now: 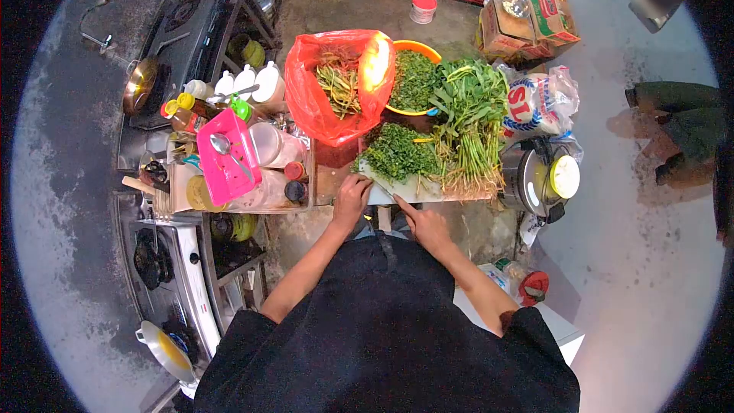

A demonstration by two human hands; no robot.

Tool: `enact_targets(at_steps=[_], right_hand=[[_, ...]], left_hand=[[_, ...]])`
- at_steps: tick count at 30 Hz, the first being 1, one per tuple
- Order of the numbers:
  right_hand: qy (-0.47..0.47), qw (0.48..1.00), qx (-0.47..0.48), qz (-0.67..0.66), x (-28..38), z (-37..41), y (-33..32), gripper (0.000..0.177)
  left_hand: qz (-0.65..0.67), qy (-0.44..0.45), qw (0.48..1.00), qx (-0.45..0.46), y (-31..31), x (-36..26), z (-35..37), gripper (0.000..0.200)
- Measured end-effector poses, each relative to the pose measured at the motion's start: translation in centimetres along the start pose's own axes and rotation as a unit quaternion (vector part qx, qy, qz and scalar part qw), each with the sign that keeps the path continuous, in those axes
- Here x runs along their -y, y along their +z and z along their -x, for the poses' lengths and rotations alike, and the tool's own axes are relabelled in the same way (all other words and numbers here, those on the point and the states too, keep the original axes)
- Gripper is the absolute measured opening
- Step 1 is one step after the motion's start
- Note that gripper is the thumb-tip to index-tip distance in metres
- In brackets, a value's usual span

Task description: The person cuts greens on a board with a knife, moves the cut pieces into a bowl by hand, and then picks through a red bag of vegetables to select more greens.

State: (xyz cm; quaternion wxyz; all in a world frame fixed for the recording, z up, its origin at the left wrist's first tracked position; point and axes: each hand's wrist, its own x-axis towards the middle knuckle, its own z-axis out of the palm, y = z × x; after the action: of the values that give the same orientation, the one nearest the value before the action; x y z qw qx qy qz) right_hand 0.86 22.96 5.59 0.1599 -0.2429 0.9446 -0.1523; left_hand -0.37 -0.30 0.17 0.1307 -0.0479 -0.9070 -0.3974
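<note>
My left hand [352, 197] lies with curled fingers on the near-left end of a pile of leafy greens [397, 154] on a white cutting board [422, 191]. My right hand [424, 226] is closed, index finger stretched forward, on what looks like a knife whose grey blade [381, 197] rests at the board's near edge between both hands. A bunch of long-stemmed greens [470, 118] lies on the right half of the board, roots toward me.
Behind the board stand an orange bowl [417, 47] of greens and a red plastic bag [321, 118] of stalks. A cooker pot [543, 177] and a sack [535, 103] are on the right; a pink basket [225, 154], bottles [245, 80] and a gas stove [164, 260] are on the left. Another person's legs [673, 130] show at far right.
</note>
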Motion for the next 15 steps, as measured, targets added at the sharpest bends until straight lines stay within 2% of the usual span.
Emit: enact_targets(at_steps=[3,5,9,15], right_hand=[[0.012,1.0,0.011,0.006,0.3,-0.4,0.7,0.061],[-0.002,0.999,-0.037,-0.03,-0.1,-1.0,2.4,0.063],[-0.002,0.998,-0.047,-0.052,0.5,-2.3,2.9,0.065],[-0.011,1.0,-0.005,-0.026,-0.5,-1.0,1.6,0.069]], left_hand=[[0.008,0.009,1.0,0.002,-0.1,0.2,-0.1,0.013],[0.012,0.021,1.0,-0.01,0.2,0.4,0.0,0.013],[0.009,0.016,1.0,-0.011,-0.4,-0.4,-0.1,0.012],[0.036,-0.019,0.999,-0.029,0.4,0.2,0.1,0.01]])
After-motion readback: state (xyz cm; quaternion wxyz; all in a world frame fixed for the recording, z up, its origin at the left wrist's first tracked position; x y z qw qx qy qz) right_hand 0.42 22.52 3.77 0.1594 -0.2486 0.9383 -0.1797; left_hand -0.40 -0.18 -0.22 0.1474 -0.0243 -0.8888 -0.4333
